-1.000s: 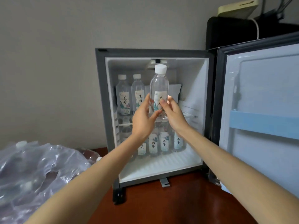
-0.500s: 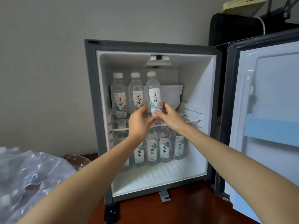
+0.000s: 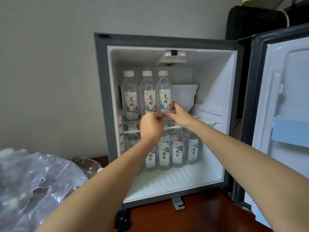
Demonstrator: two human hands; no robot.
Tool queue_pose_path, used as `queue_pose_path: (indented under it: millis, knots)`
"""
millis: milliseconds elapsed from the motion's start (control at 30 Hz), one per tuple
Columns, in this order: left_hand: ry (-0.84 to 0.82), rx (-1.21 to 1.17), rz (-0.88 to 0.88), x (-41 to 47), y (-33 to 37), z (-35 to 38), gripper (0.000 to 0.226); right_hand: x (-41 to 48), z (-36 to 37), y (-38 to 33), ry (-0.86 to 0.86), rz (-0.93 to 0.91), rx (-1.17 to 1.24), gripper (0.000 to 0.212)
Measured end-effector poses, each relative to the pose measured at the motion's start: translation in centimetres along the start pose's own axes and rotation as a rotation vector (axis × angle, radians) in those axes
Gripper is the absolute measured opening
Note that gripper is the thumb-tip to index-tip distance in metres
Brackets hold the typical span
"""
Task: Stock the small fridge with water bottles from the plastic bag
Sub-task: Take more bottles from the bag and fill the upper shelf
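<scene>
Right now I am pinching the clear plastic water bottle [image 3: 164, 91] near its base with my right hand [image 3: 181, 117], thumb on its right side. It is standing upright on the white wire shelf [image 3: 205, 120] inside the small grey fridge [image 3: 100, 97], just beside 2 matching bottles [image 3: 130, 97]. My left hand [image 3: 150, 126] is curling below it; I cannot tell whether it is touching. The crinkled clear plastic bag [image 3: 33, 181] is lying at the left.

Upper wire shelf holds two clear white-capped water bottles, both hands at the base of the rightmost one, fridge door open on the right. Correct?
Not two: the head view shows three clear white-capped water bottles on the upper wire shelf. The rest holds: left hand and right hand are at the base of the rightmost bottle, and the grey fridge door stands open on the right.
</scene>
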State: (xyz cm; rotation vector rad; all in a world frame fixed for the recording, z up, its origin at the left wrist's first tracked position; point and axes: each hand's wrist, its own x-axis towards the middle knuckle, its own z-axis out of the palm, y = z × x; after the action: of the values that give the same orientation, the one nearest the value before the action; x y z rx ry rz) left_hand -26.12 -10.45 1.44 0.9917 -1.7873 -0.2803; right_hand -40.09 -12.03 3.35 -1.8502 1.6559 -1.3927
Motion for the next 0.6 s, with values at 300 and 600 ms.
queue_pose_path:
  millis: [300, 600]
  knots:
    - [-0.010, 0.060, 0.009, -0.2, -0.1, 0.3, 0.027, 0.2, -0.2, 0.7, -0.035, 0.033, -0.001, 0.062]
    - [-0.003, -0.001, 0.013, -1.3, 0.2, 0.0, 0.044, -0.9, 0.5, 0.2, 0.060, 0.046, -0.111, 0.065]
